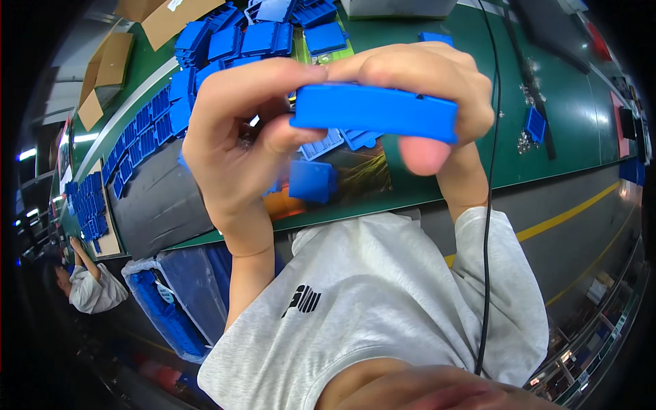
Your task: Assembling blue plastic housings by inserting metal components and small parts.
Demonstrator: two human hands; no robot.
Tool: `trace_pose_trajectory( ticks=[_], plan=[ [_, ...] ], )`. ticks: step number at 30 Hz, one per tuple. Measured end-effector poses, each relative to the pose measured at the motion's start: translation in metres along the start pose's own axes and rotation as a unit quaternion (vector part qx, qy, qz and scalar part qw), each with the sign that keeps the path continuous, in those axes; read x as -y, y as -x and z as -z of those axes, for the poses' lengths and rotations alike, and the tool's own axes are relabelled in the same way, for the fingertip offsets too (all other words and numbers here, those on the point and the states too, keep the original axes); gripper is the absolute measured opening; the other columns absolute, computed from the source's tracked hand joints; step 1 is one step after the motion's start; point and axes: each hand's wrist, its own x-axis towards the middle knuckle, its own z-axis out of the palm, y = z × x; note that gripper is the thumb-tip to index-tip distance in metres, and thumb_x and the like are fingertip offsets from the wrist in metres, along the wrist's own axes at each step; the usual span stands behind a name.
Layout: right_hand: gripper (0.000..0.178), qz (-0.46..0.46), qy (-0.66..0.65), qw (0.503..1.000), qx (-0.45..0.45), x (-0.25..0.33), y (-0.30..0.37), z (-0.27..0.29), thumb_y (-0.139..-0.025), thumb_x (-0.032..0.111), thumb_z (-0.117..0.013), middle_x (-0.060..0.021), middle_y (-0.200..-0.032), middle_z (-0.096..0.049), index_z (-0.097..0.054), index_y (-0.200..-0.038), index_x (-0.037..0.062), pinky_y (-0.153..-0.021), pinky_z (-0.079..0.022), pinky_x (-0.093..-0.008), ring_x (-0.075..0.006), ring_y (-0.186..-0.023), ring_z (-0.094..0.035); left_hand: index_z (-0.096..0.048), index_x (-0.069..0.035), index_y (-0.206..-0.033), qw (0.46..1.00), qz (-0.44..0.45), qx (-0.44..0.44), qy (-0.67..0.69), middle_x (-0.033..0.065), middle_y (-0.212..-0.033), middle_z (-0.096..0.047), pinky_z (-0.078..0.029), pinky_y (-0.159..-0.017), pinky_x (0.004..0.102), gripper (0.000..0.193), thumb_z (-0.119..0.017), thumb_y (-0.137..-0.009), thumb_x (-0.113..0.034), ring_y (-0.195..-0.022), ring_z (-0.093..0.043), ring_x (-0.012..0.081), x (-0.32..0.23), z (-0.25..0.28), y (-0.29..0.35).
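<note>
Close in front of me I hold up a blue plastic case (372,111), seen edge-on as a long, thin block. At its left end, the thumb and forefinger of my left hand (229,133) pinch it. My right hand (444,78) grips the other end, fingers curled over the top and the thumb underneath. Below the held case, more blue plastic parts lie on the workbench, among them a square one (311,181). Whatever lies directly behind the case and my fingers is hidden.
Blue cases (253,39) are heaped at the back of the green bench (437,195), with rows along its left. A black mat (160,198) lies left. A black cable (493,137) hangs at right, near small metal pieces and another blue part (535,125). Far left, another person (96,290) works.
</note>
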Motion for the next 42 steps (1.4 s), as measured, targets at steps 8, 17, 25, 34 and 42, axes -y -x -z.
trace_pose_trajectory(
  ticks=[8, 17, 25, 34, 42],
  plan=[
    [0.029, 0.005, 0.004, 0.997, 0.073, 0.008, -0.006, 0.009, -0.082, 0.023, -0.063, -0.0209, -0.082, -0.067, -0.058, -0.095, -0.0029, -0.061, -0.056, -0.0330, -0.0308, -0.073, -0.069, -0.060, 0.003, -0.097, 0.998, -0.065, -0.025, -0.010, 0.0095, -0.093, -0.064, -0.044, -0.056, 0.0168, 0.034, -0.076, -0.071, -0.010, -0.069, -0.057, 0.0089, 0.003, -0.008, -0.001],
    [0.061, -0.220, -0.041, 0.970, 0.092, 0.017, -0.016, 0.014, -0.078, 0.048, -0.066, -0.0163, -0.090, -0.066, -0.059, -0.104, -0.0063, -0.067, -0.051, -0.0318, -0.0268, -0.075, -0.065, -0.052, 0.002, -0.108, 0.999, 0.012, 0.002, -0.042, 0.0080, -0.094, -0.062, -0.047, -0.059, 0.0143, 0.032, -0.060, -0.090, -0.022, -0.068, -0.057, 0.0047, 0.009, -0.004, -0.003],
    [0.044, -0.234, -0.001, 0.972, 0.023, 0.020, -0.015, 0.007, -0.086, 0.036, -0.059, -0.0146, -0.081, -0.065, -0.061, -0.095, -0.0068, -0.066, -0.050, -0.0292, -0.0203, -0.073, -0.063, -0.054, -0.003, -0.100, 0.991, 0.021, -0.063, -0.114, 0.0008, -0.074, -0.058, -0.040, -0.046, 0.0157, 0.025, -0.059, -0.091, -0.026, -0.054, -0.048, 0.0015, 0.003, -0.020, -0.009],
    [0.044, -0.499, -0.339, 0.792, -0.094, -0.007, -0.020, -0.019, -0.096, 0.037, -0.038, -0.0090, -0.078, -0.064, -0.059, -0.099, -0.0018, -0.058, -0.053, -0.0299, -0.0167, -0.066, -0.063, -0.039, -0.011, -0.066, 0.877, 0.029, 0.022, 0.479, -0.0039, -0.047, -0.029, -0.020, -0.037, 0.0214, 0.047, -0.034, -0.097, -0.046, -0.037, -0.024, 0.0061, 0.066, 0.002, -0.027],
    [0.057, -0.547, -0.216, 0.807, -0.055, -0.021, -0.009, 0.011, -0.090, 0.050, -0.040, -0.0149, -0.091, -0.067, -0.059, -0.106, -0.0016, -0.055, -0.054, -0.0324, -0.0247, -0.075, -0.068, -0.031, -0.014, -0.069, 0.853, 0.445, 0.079, 0.260, -0.0052, -0.051, -0.021, -0.019, -0.039, 0.0222, 0.043, -0.036, -0.093, -0.049, -0.044, -0.015, 0.0061, 0.070, 0.012, -0.018]
  ],
)
